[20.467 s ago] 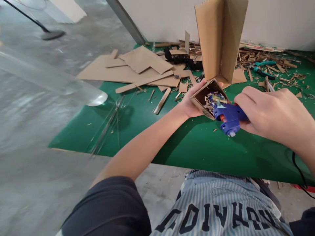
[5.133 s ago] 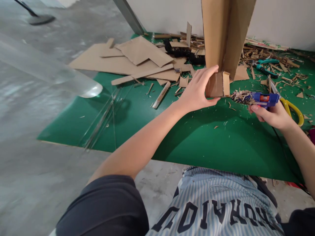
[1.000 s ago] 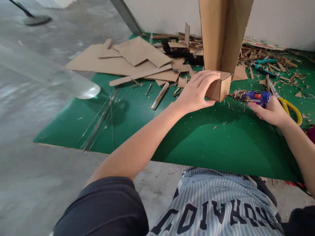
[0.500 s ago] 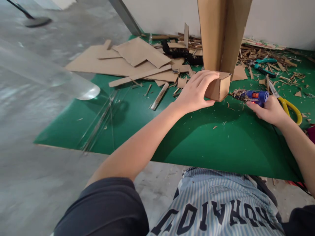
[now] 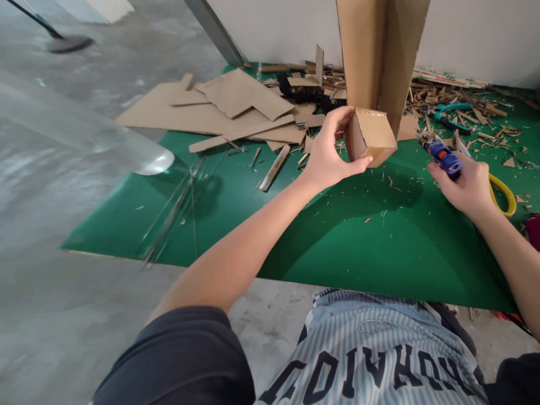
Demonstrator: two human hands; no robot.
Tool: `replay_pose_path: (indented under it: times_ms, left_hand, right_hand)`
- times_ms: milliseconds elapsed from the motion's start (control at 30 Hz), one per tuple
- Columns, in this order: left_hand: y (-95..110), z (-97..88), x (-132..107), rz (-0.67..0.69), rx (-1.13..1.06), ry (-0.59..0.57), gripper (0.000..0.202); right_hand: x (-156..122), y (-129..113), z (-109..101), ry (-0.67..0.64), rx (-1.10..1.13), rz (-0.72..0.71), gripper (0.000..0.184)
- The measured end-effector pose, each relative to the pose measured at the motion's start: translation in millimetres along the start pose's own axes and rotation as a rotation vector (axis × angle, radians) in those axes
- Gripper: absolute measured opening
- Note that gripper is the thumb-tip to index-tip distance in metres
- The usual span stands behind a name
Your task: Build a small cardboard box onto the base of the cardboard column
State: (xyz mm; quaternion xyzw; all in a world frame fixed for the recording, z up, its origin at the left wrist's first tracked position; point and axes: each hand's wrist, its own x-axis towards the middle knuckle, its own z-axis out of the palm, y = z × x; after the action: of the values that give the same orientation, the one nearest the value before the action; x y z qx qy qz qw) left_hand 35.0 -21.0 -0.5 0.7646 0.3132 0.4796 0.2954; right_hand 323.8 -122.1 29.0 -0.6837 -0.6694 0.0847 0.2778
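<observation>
My left hand (image 5: 329, 154) grips a small cardboard box (image 5: 372, 136) and holds it lifted and tilted above the green mat (image 5: 337, 236), just in front of a tall folded cardboard piece (image 5: 379, 53) that stands upright. My right hand (image 5: 466, 185) is closed round a blue hot glue gun (image 5: 442, 156), whose nozzle, crusted with scraps, points away towards the tall piece. The gun sits to the right of the box, a short gap between them.
Yellow-handled scissors (image 5: 502, 191) lie right behind my right hand. Teal pliers (image 5: 451, 115) rest among cardboard scraps at the back right. Flat cardboard sheets (image 5: 219, 109) and strips litter the mat's far left. A clear plastic sheet (image 5: 84, 132) overhangs the left edge.
My left hand has raised the small box off the mat and turned it. My right hand has swung the glue gun so the nozzle points away instead of leftward.
</observation>
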Motion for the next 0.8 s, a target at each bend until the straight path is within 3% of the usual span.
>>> replay_pose_path:
  times_ms: [100, 200, 367, 600, 800]
  left_hand:
    - [1, 4.5, 5, -0.131, -0.28, 0.085, 0.081]
    - [1, 7.2, 8, -0.265, -0.526, 0.137, 0.067]
    - [-3, 2.4, 6, -0.497, -0.76, 0.086, 0.059]
    - [-5, -0.8, 0, -0.388, -0.685, -0.08, 0.063]
    - [1, 3.5, -1, -0.483, -0.799, -0.087, 0.065]
  right_hand:
    - [1, 3, 4, 0.129, -0.223, 0.0, 0.04]
    - [2, 4, 10, 0.085, -0.345, 0.035, 0.049]
    - [-2, 1, 18, -0.003, -0.415, -0.032, 0.051]
    - [-6, -1, 22, -0.038, -0.454, -0.077, 0.054]
    - [-6, 3, 24, -0.047, -0.517, -0.165, 0.05]
